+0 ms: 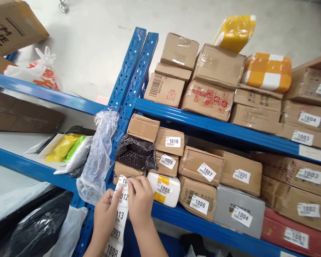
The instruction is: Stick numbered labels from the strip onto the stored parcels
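A long white strip of numbered labels point(121, 214) hangs down in front of the blue shelf rail point(192, 221). My left hand point(105, 214) grips the strip from the left, thumb on its face. My right hand point(140, 201) pinches the topmost label at the strip's upper end. Just behind my fingers sits a small brown box point(124, 169) under a black bubble-wrap parcel point(136, 153). To the right lies a white and yellow parcel labelled 1008 point(164, 189).
Labelled cardboard boxes 1010 point(171, 141), 1007 point(203, 166), 1006 point(198, 198), 1005 point(240, 173) and a grey box 1004 point(238, 212) fill the middle shelf. More boxes and yellow parcels point(267, 71) sit above. A clear plastic bag point(97, 160) hangs on the blue upright point(131, 82).
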Available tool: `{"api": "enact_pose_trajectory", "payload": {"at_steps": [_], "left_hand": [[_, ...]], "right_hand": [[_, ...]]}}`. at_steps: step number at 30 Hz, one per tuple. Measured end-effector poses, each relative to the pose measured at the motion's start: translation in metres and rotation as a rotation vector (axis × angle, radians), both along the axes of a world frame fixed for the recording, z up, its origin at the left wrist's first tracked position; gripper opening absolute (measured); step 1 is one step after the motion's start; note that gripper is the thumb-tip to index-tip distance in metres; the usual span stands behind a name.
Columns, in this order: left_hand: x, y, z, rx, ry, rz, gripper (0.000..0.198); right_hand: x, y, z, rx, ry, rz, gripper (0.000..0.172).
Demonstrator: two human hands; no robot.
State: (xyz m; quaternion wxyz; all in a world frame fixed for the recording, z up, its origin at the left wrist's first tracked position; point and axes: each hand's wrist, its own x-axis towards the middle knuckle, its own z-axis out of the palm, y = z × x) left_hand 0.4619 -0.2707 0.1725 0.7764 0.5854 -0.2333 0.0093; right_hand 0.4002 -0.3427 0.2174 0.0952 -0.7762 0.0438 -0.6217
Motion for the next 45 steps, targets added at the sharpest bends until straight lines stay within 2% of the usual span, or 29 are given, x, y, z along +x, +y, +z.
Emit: {"api": "enact_pose_trajectory", "payload": {"at_steps": [2,6,9,12,15,18,20,24,26,27,29,31,33,35,38,43,45], "left_hand": [[0.001,-0.001,-0.010,0.025,-0.075,0.087,0.051],[-0.010,-0.003,-0.043,-0.006,-0.189,0.077,0.043],[-0.021,-0.006,-0.058,-0.068,-0.171,0.075,0.041],[-0.025,-0.010,-0.052,-0.188,-0.090,0.168,0.036],[-0.020,-0.014,-0.042,-0.362,0.065,0.253,0.037],[-0.016,-0.016,-0.040,-0.514,0.277,0.206,0.040],[-0.016,-0.016,-0.044,-0.579,0.372,0.127,0.041],[-0.019,-0.014,-0.052,-0.560,0.449,-0.027,0.042],[-0.018,-0.013,-0.052,-0.485,0.367,-0.033,0.039],[-0.018,-0.013,-0.051,-0.438,0.275,-0.013,0.036],[-0.018,-0.012,-0.045,-0.360,0.016,0.047,0.031],[-0.019,-0.011,-0.034,-0.320,-0.238,0.071,0.026],[-0.021,-0.009,-0.019,-0.297,-0.357,0.035,0.022],[-0.022,-0.008,-0.004,-0.280,-0.320,-0.038,0.018],[-0.021,-0.008,0.018,-0.300,-0.159,-0.092,0.022],[-0.015,-0.011,0.055,-0.396,-0.070,0.073,0.035],[-0.010,-0.013,0.067,-0.442,-0.049,-0.029,0.033]], "right_hand": [[0.005,-0.002,-0.002,-0.042,-0.022,-0.046,0.020],[0.012,-0.002,-0.006,-0.093,-0.067,-0.155,0.015],[0.011,-0.004,-0.006,-0.121,-0.098,-0.100,0.014],[0.005,-0.008,-0.003,-0.089,-0.105,0.013,0.012],[0.002,-0.012,-0.003,-0.059,-0.110,-0.027,0.008],[0.003,-0.016,-0.006,-0.060,-0.176,-0.142,0.011],[0.002,-0.018,-0.006,-0.085,-0.149,-0.146,0.007],[-0.014,-0.020,0.001,-0.157,-0.082,-0.056,0.010],[-0.027,-0.014,0.004,-0.119,-0.111,0.018,0.017],[-0.034,-0.010,0.006,-0.068,-0.070,0.097,0.019],[-0.047,0.000,0.009,0.089,0.092,0.287,0.018],[-0.056,0.006,0.014,0.236,0.249,0.396,0.013],[-0.061,0.008,0.022,0.330,0.326,0.406,0.010],[-0.062,0.007,0.032,0.372,0.350,0.380,0.012],[-0.060,0.009,0.046,0.300,0.278,0.293,0.011],[-0.044,0.017,0.066,0.034,0.192,0.121,0.013],[-0.034,0.017,0.074,-0.051,0.145,0.028,0.016]]}}
